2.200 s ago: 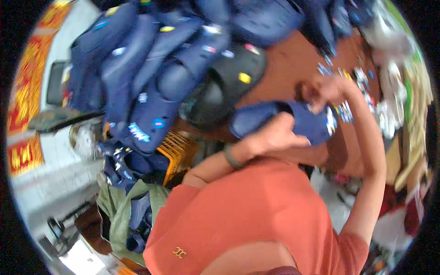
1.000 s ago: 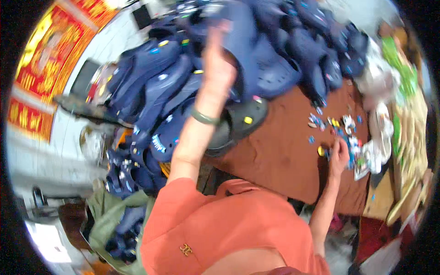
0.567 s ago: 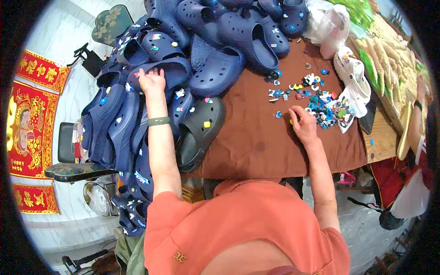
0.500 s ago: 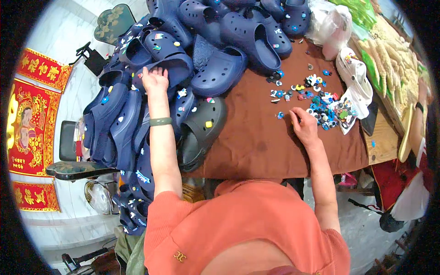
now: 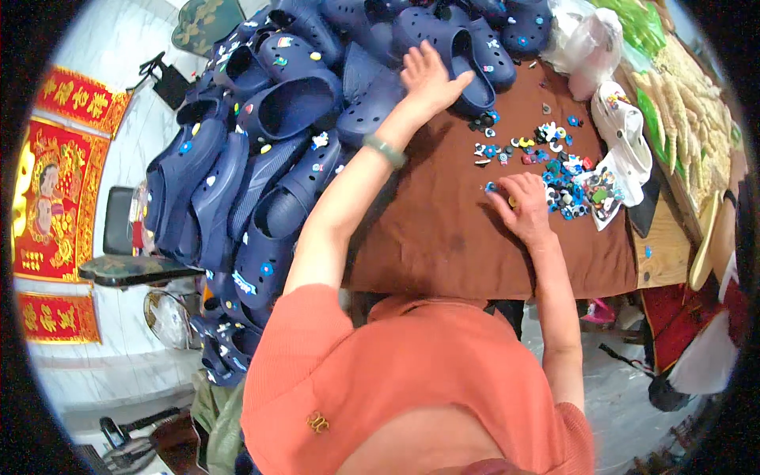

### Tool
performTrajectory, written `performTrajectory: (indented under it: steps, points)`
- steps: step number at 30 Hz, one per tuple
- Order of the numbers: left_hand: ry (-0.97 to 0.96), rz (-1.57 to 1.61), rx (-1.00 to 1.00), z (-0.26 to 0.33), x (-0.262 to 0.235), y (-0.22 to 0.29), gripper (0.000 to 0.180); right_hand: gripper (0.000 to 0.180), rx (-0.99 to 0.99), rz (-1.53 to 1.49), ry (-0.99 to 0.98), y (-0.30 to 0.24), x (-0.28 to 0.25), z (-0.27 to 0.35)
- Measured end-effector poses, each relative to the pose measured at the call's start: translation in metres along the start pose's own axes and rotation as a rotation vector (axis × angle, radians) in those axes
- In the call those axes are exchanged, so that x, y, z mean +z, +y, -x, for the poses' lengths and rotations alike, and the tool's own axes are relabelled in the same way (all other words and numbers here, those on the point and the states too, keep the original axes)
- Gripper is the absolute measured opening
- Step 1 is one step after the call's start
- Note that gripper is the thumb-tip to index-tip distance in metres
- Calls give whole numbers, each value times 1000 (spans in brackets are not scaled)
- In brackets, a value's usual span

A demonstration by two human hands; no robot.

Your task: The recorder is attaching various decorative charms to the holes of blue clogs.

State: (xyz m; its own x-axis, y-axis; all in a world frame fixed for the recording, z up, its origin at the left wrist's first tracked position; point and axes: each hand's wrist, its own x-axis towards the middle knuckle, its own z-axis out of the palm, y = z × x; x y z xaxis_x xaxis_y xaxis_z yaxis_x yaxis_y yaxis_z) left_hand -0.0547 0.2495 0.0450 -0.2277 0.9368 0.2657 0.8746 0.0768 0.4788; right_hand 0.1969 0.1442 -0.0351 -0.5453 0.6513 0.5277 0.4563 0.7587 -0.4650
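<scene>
My left hand (image 5: pixel 430 79) is open, fingers spread and thumb out, at a navy clog (image 5: pixel 477 89) lying on the far side of the pile. Whether it touches the clog cannot be made out. Under that wrist, another navy clog (image 5: pixel 366 115) is partly covered. Over the brown cloth (image 5: pixel 443 237), my right hand (image 5: pixel 524 207) is closed, with a small yellow and dark shoe charm (image 5: pixel 513 203) between thumb and fingers. A blue charm (image 5: pixel 491 188) is by its fingertips. Several loose charms (image 5: pixel 564 190) lie heaped just beyond it, mostly blue, white and black.
Many navy clogs (image 5: pixel 289 111) are piled on the left. To the right are white clogs (image 5: pixel 621 127), a clear plastic bag (image 5: pixel 594 43) and a tray (image 5: pixel 708 150) of pale, root-like pieces. Another person's arm (image 5: pixel 724 229) shows at the far right. A chair seat (image 5: pixel 138 271) stands at left.
My left hand has moved right and away from me, off a clog on the left. The dark clog near the front edge no longer shows. My right hand has shifted slightly.
</scene>
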Motion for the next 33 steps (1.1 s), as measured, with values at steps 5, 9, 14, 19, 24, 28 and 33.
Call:
performTrajectory:
  steps: [5, 9, 14, 19, 24, 28, 33]
  points:
    - [-7, -111, -252, -52, 40, 22, 113, 34, -275, 182, -263, -18, 8, -3]
    - [17, -158, -279, -70, 42, 15, 101, 29, -155, 255, -219, -2, 25, 1]
    - [225, 127, -247, -67, 27, -3, 83, 25, -26, 245, -147, 4, 29, 2]
    - [611, 539, -71, -60, 6, -29, 40, 24, -14, 243, -89, 11, 29, 2]
    - [421, 940, 172, 24, -55, 18, 32, 27, 55, 324, -40, 20, 25, 5]
    - [297, 594, 236, 104, -58, 3, 39, 28, 90, 452, 77, 36, 25, 9]
    - [-177, 648, 259, 202, -56, 2, 43, 31, 172, 538, 148, 49, 19, 20]
